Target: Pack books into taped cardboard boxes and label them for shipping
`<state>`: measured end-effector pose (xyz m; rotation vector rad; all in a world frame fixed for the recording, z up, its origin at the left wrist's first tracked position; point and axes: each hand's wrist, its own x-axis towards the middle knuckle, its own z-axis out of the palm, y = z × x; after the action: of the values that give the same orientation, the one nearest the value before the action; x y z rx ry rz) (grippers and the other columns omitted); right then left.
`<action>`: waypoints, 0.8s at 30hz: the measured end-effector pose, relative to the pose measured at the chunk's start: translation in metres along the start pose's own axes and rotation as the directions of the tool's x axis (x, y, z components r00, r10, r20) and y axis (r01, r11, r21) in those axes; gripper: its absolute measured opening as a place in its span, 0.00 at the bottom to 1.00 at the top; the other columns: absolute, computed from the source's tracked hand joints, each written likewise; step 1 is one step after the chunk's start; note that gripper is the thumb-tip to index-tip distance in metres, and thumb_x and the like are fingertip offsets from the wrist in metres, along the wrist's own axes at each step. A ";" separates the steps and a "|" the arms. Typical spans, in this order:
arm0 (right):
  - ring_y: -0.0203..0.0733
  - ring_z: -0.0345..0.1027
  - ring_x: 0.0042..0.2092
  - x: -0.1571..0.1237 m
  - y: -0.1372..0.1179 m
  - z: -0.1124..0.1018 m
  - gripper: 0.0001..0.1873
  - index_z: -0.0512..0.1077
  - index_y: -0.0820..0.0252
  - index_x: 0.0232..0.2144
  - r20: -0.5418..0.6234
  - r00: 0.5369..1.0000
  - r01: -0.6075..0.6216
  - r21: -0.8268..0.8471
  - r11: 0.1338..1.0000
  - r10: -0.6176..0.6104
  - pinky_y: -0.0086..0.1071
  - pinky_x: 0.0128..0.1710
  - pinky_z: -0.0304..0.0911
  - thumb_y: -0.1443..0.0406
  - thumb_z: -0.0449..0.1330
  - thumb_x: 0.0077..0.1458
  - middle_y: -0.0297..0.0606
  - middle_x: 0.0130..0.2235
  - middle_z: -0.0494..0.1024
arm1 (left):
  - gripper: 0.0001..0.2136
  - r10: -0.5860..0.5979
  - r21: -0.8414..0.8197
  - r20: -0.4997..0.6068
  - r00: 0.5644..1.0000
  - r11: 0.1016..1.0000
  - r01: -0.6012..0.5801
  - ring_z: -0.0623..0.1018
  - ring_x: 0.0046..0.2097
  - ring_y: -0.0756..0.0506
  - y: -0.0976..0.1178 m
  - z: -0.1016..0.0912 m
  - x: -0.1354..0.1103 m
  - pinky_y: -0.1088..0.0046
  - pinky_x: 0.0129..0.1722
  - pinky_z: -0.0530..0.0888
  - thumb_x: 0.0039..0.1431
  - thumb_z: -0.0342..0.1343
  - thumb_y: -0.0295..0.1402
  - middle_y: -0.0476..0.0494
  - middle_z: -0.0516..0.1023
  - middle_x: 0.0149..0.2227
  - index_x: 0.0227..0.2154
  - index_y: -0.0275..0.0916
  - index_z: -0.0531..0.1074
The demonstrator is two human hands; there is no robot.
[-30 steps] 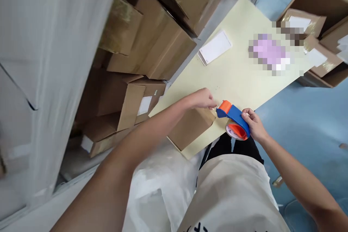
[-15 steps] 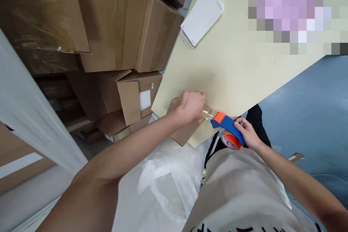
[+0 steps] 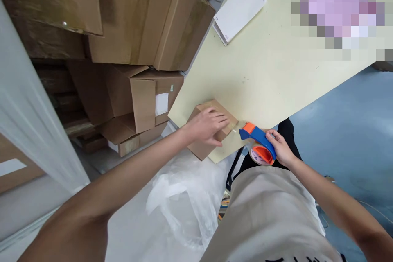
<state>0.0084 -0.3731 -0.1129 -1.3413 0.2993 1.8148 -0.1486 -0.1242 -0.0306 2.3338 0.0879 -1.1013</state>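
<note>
A small brown cardboard box (image 3: 201, 147) lies at the near corner of the pale yellow table (image 3: 276, 73). My left hand (image 3: 207, 126) rests flat on its top, fingers stretched out. My right hand (image 3: 279, 147) grips the handle of a blue and orange tape dispenser (image 3: 258, 144), whose orange nose sits at the box's right edge. A short strip of clear tape runs from the dispenser to the box.
Stacked brown cartons (image 3: 144, 20) fill the shelves to the left of the table. A white pad of labels (image 3: 239, 6) lies further up the table. A clear plastic bag (image 3: 181, 196) hangs below the box. Blue floor (image 3: 353, 131) lies to the right.
My left hand went from pinching the tape end at the box's edge to lying flat on the box top. The dispenser stayed at the box's right side.
</note>
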 end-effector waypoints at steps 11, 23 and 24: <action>0.48 0.71 0.46 0.075 -0.143 0.068 0.39 0.62 0.52 0.53 0.326 0.928 0.325 -0.466 0.823 -0.182 0.46 0.48 0.69 0.53 0.71 0.39 0.38 0.46 0.75 | 0.37 -0.672 -0.472 -0.508 0.539 0.740 0.479 0.70 0.60 0.34 -0.040 0.016 -0.015 0.56 0.56 0.66 0.55 0.50 0.61 0.35 0.69 0.61 0.61 0.42 0.64; 0.51 0.70 0.55 0.079 -0.173 0.077 0.44 0.57 0.50 0.66 0.519 0.855 0.475 -0.798 0.372 0.023 0.48 0.57 0.66 0.65 0.63 0.47 0.40 0.57 0.74 | 0.39 -0.587 -0.377 -0.621 0.519 0.805 0.459 0.60 0.62 0.26 -0.024 0.033 0.001 0.50 0.50 0.60 0.49 0.48 0.67 0.33 0.49 0.70 0.54 0.43 0.69; 0.51 0.70 0.55 0.074 -0.169 0.068 0.43 0.58 0.49 0.65 0.515 0.857 0.469 -0.803 0.367 0.032 0.48 0.57 0.66 0.65 0.63 0.47 0.39 0.57 0.74 | 0.38 -0.592 -0.376 -0.615 0.521 0.801 0.466 0.60 0.62 0.26 -0.024 0.032 0.001 0.50 0.50 0.60 0.49 0.49 0.67 0.34 0.49 0.71 0.53 0.43 0.70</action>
<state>0.0807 -0.1909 -0.1042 -1.4329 -1.3369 2.0048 -0.1775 -0.1202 -0.0589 2.4910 1.2272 -0.2964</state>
